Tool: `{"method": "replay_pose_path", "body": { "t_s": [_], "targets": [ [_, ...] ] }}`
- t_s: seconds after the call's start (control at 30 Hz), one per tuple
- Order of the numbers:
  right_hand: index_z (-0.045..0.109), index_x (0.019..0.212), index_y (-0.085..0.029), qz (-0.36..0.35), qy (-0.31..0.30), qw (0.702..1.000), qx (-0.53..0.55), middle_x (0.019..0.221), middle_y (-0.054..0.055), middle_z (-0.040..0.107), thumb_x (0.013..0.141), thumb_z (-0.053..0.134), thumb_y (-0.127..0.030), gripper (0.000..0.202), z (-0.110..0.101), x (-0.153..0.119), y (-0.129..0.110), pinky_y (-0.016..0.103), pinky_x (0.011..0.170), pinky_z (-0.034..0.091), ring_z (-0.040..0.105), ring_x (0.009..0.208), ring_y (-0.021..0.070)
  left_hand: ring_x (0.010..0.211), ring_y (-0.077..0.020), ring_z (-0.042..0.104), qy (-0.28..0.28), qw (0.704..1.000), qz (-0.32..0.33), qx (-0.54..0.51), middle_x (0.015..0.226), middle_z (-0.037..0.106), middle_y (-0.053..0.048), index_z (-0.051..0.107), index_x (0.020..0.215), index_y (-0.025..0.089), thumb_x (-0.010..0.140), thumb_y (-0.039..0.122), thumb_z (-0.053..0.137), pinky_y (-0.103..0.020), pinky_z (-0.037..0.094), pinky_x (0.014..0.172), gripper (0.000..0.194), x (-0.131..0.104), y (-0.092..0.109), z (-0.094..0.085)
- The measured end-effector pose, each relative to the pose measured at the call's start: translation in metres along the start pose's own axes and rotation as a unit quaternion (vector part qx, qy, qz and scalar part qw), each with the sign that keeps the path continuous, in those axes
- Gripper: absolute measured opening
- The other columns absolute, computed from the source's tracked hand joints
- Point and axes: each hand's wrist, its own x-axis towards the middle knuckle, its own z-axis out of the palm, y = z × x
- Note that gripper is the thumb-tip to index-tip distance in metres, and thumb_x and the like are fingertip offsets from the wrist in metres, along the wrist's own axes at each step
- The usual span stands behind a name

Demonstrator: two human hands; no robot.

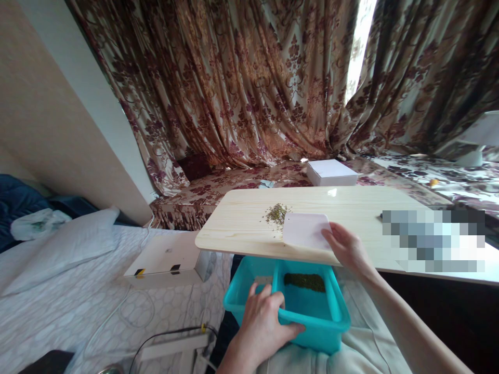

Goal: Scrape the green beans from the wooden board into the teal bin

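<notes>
Your two hands: left [262, 324] gripping one two-compartment teal bin [325, 337], right [346, 246] pinching one white scraper [306, 230] beside one seed pile [277, 213].

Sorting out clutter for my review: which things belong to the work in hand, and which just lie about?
In use:
left hand, on the teal bin
right hand, holding the white flat piece
greenish bits
table

Lying about:
pillow
box beyond the table
box on the bed

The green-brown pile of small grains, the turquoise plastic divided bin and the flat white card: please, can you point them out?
Green-brown grain pile [277, 213]: head view, its middle.
Turquoise plastic bin [317, 340]: head view, front outer wall.
Flat white card [306, 230]: head view, its middle.
</notes>
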Motion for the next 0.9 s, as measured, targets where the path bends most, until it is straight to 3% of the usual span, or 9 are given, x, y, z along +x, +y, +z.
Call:
{"method": "replay_pose_path", "body": {
  "t_s": [0.6,0.9],
  "targets": [
    [0.065,0.082,-0.022,0.028,0.034,0.998,0.040,0.077,0.005,0.075,0.073,0.063,-0.042,0.022,0.007,0.015,0.006,0.028,0.064,0.056,0.071,0.073,0.0203,0.090,-0.0223,0.061,0.006,1.000,-0.010,-0.017,0.081,0.057,0.002,0.055,0.066,0.023,0.061,0.042,0.084,-0.047,0.024,0.112,0.035,0.000,-0.001,0.004],
    [0.065,0.081,-0.022,0.033,0.017,0.998,0.050,0.076,0.005,0.075,0.071,0.065,-0.043,0.023,0.012,0.019,0.006,0.030,0.060,0.055,0.070,0.070,0.0213,0.092,-0.0236,0.061,0.003,1.000,-0.017,-0.024,0.084,0.059,0.001,0.057,0.067,0.023,0.061,0.042,0.084,-0.048,0.024,0.113,0.033,-0.001,-0.001,0.003]
  ]
}}
